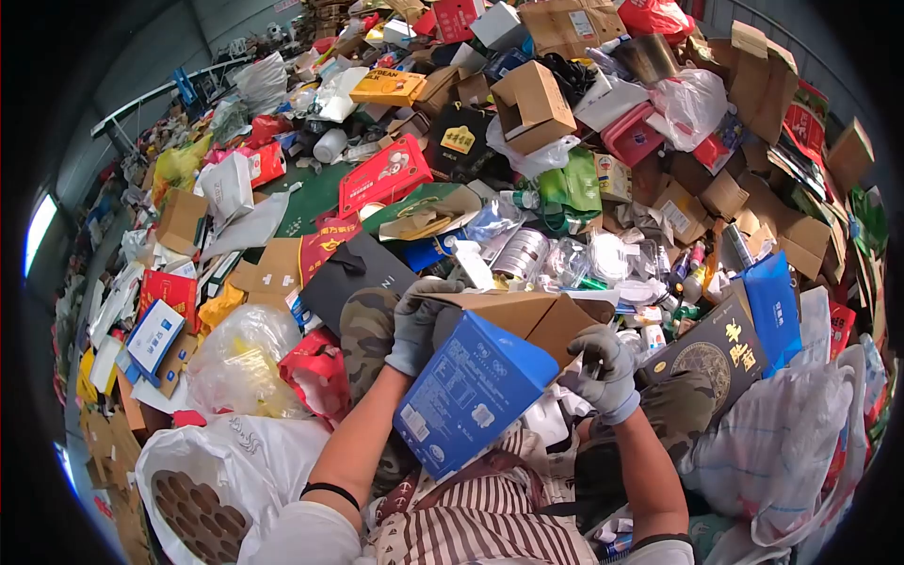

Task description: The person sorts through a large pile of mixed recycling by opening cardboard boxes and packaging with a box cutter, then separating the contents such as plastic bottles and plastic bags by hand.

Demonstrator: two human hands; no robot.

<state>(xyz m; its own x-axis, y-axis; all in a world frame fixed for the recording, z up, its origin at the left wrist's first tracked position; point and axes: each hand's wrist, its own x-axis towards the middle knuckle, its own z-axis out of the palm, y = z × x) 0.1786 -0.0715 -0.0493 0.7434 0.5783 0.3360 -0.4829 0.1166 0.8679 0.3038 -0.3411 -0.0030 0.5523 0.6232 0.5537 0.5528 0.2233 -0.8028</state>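
A blue box (pixel 476 391) with white print and a brown cardboard inside lies across my lap, tilted, its opening facing away from me. My left hand (pixel 417 325), in a grey glove, is closed on the box's upper left edge. At the right end of the box is my right hand (pixel 605 372), also gloved, with its fingers bent beside the brown flap; the fingertips touch or nearly touch the edge, and what they hold is too small to make out. A black bag (pixel 353 278) leans near my left hand.
A heap of cardboard, bottles and plastic surrounds me. A white sack (pixel 235 471) with cardboard tubes stands at the lower left, and full plastic bags (pixel 772 433) at the lower right. A black box (pixel 711 358) lies beside my right knee. Clear containers (pixel 603 259) are ahead.
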